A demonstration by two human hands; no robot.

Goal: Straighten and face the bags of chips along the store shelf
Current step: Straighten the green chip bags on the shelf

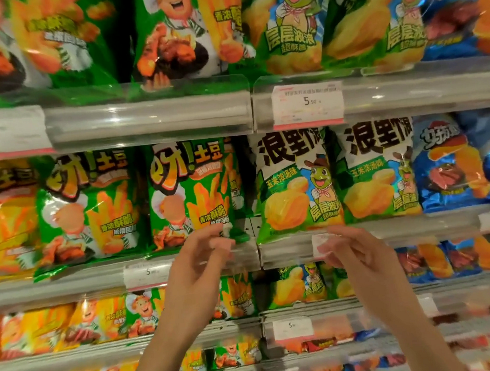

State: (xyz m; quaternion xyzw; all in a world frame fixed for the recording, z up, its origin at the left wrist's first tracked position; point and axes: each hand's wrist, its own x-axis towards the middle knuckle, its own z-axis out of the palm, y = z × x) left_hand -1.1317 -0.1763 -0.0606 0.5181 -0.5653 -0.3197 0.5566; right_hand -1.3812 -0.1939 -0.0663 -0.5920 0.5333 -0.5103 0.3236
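Chip bags fill several shelves in front of me. On the middle shelf a green bag with a chef picture stands upright, and right of it a green and white bag with a turtle figure leans over the shelf lip. My left hand is raised just under the chef bag's lower right corner, fingers loosely curled, holding nothing I can see. My right hand hovers below the turtle bag's bottom edge, in front of the shelf rail, its fingers relaxed and empty.
A clear plastic shelf rail with price tags runs under each row. Blue bags stand at the right, orange bags at the left. A dark gap shows between the chef bag and the turtle bag. Lower shelves hold smaller bags.
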